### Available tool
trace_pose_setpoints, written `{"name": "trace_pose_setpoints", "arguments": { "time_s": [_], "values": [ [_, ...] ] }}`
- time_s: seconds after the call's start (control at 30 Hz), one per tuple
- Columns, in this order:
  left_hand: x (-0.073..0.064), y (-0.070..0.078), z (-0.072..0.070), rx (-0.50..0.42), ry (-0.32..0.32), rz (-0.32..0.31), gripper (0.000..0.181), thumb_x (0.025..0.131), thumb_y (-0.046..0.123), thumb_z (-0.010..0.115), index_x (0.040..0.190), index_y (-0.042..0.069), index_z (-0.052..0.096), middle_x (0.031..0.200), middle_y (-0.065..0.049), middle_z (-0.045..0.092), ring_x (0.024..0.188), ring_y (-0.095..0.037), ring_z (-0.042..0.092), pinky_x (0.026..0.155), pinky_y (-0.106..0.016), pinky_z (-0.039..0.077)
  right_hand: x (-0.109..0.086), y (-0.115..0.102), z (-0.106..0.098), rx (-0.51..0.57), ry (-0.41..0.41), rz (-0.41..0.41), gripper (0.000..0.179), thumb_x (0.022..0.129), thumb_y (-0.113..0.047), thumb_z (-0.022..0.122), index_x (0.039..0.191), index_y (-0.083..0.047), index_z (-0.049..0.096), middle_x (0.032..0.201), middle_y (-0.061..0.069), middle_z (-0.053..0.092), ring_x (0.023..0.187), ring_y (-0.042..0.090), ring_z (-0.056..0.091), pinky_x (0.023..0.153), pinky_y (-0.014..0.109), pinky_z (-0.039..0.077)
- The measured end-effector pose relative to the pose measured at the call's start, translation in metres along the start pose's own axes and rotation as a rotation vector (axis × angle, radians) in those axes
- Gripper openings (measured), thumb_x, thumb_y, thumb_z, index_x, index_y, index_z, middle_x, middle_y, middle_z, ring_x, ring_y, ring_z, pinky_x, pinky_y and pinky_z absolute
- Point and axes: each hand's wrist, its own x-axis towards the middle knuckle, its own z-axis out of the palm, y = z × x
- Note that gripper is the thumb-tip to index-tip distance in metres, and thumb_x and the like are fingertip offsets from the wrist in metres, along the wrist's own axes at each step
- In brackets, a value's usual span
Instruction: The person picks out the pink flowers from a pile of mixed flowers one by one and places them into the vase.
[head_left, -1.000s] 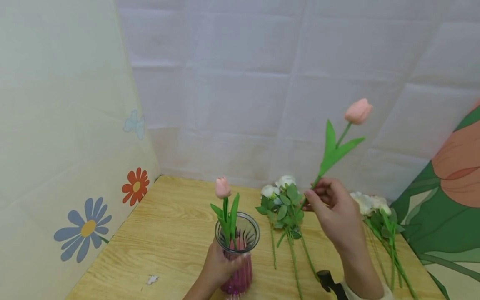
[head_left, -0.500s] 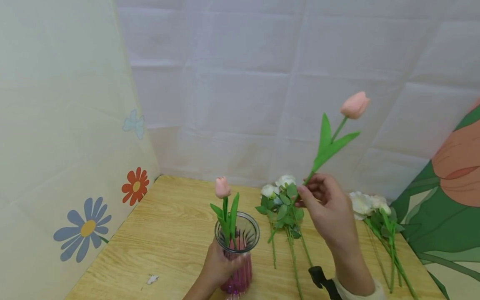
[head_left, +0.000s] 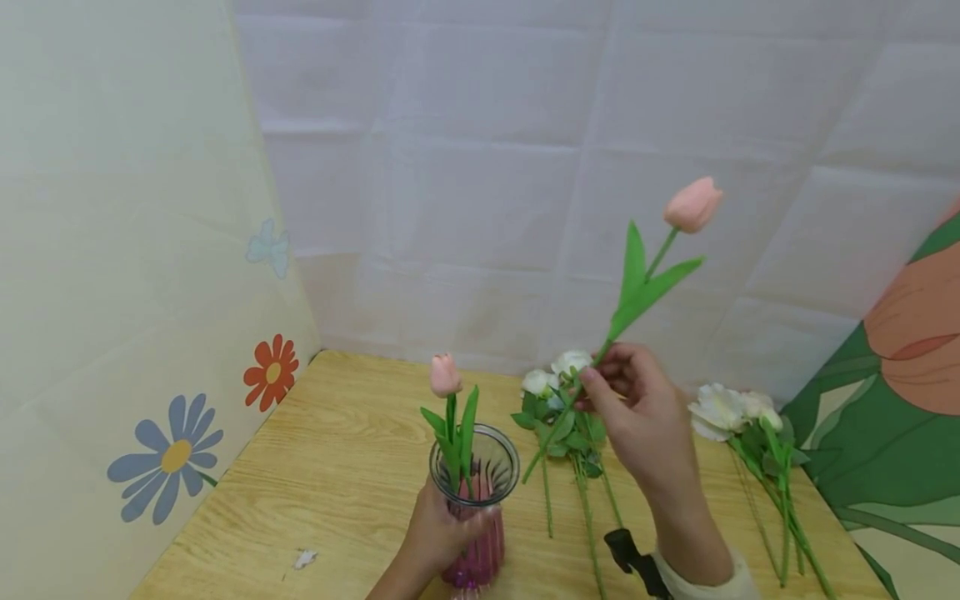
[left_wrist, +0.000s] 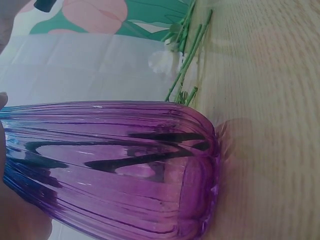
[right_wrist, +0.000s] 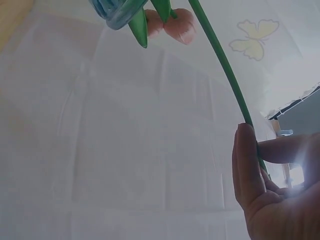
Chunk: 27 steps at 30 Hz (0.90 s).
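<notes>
My left hand (head_left: 438, 529) grips a ribbed glass vase (head_left: 486, 542), purple below with a clear greyish rim, standing on the table. A pink tulip (head_left: 446, 377) with green leaves leans inside it; two pink blooms (right_wrist: 180, 27) show near the vase in the right wrist view. To the vase's right, my right hand (head_left: 648, 433) pinches the stem of another pink tulip (head_left: 693, 206) between thumb and fingers. This tulip tilts, bloom up and right, its stem's lower end hanging just right of the vase rim. In the left wrist view the vase base (left_wrist: 200, 200) touches the wood.
White roses (head_left: 572, 363) with leafy stems lie on the wooden table (head_left: 360, 433) behind the right hand. Further right lies another bunch of white flowers (head_left: 720, 411). A small white scrap (head_left: 304, 559) is at front left. Printed cloths (head_left: 450, 167) enclose the table.
My right hand has moved left with its tulip, bringing the stem's lower end closer to the vase rim. The left hand and vase have stayed put.
</notes>
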Motion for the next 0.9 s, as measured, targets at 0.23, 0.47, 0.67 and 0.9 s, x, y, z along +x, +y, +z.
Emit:
{"name": "trace_pose_setpoints", "arguments": {
  "time_s": [0.23, 0.47, 0.67, 0.9],
  "values": [
    [-0.001, -0.002, 0.001, -0.021, -0.001, 0.011, 0.072, 0.08, 0.023, 0.082, 0.138, 0.007, 0.043, 0.123, -0.01, 0.065, 0.113, -0.028, 0.065, 0.097, -0.028, 0.055, 0.001, 0.0, 0.006, 0.027, 0.006, -0.006, 0.016, 0.097, 0.005, 0.061, 0.112, 0.006, 0.055, 0.096, 0.016, 0.064, 0.079, 0.021, 0.069, 0.068, 0.031, 0.064],
    [0.0, -0.001, 0.0, -0.016, -0.007, -0.007, 0.073, 0.081, 0.024, 0.083, 0.138, 0.007, 0.042, 0.123, -0.008, 0.065, 0.114, -0.025, 0.065, 0.098, -0.03, 0.054, 0.001, 0.001, 0.012, 0.041, -0.012, -0.004, 0.017, 0.096, 0.004, 0.062, 0.112, 0.005, 0.056, 0.096, 0.018, 0.064, 0.08, 0.019, 0.069, 0.069, 0.031, 0.064],
    [0.0, -0.001, 0.0, -0.032, -0.01, -0.011, 0.072, 0.08, 0.024, 0.083, 0.137, 0.007, 0.042, 0.122, -0.007, 0.065, 0.113, -0.023, 0.065, 0.098, -0.029, 0.054, 0.001, 0.004, 0.017, 0.043, -0.034, -0.006, 0.016, 0.096, 0.005, 0.062, 0.111, 0.005, 0.056, 0.095, 0.018, 0.064, 0.077, 0.02, 0.068, 0.067, 0.032, 0.064],
    [0.0, -0.002, 0.0, -0.043, -0.01, -0.003, 0.07, 0.08, 0.024, 0.083, 0.136, 0.011, 0.043, 0.122, -0.006, 0.065, 0.112, -0.022, 0.065, 0.097, -0.026, 0.054, 0.0, 0.005, 0.02, 0.008, -0.045, -0.022, 0.018, 0.095, 0.005, 0.063, 0.111, 0.004, 0.057, 0.094, 0.016, 0.066, 0.076, 0.02, 0.068, 0.066, 0.03, 0.064]
  ]
}}
